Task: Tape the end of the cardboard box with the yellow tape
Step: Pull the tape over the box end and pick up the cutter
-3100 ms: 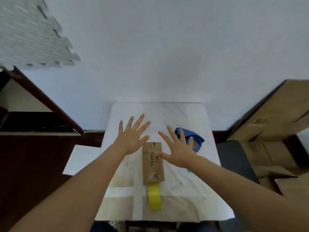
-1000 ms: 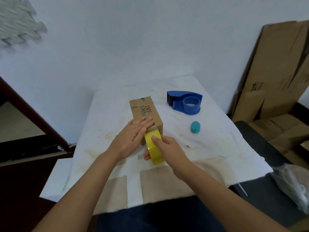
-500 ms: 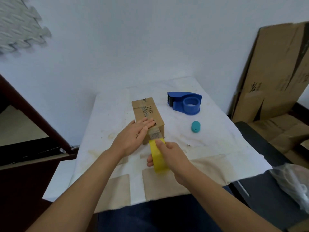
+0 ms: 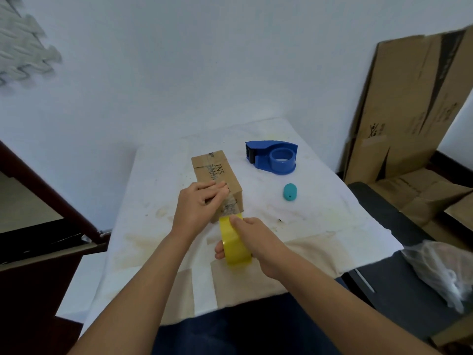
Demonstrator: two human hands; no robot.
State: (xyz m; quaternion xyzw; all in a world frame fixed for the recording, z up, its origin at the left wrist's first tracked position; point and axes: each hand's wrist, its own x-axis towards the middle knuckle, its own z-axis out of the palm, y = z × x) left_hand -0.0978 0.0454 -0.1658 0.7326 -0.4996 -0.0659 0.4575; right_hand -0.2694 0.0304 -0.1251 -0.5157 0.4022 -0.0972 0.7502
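A small brown cardboard box [image 4: 214,169] with black writing lies lengthwise in the middle of the white-covered table [image 4: 320,213]. My left hand [image 4: 198,204] presses flat on the box's near top end. My right hand [image 4: 256,240] grips a yellow tape roll [image 4: 234,243] just in front of the box's near end. A stretch of translucent tape [image 4: 230,207] runs from the roll up over the near end of the box to my left fingers.
A blue tape dispenser [image 4: 275,157] sits at the back right of the table, and a small teal object [image 4: 290,192] lies right of the box. Flattened cardboard sheets [image 4: 409,103] lean against the wall at right. A dark wooden frame [image 4: 46,196] stands at left.
My hands came down from hovering open; the left now holds the box end, the right took the roll. Over the last second the roll pulled back toward me, drawing tape out.
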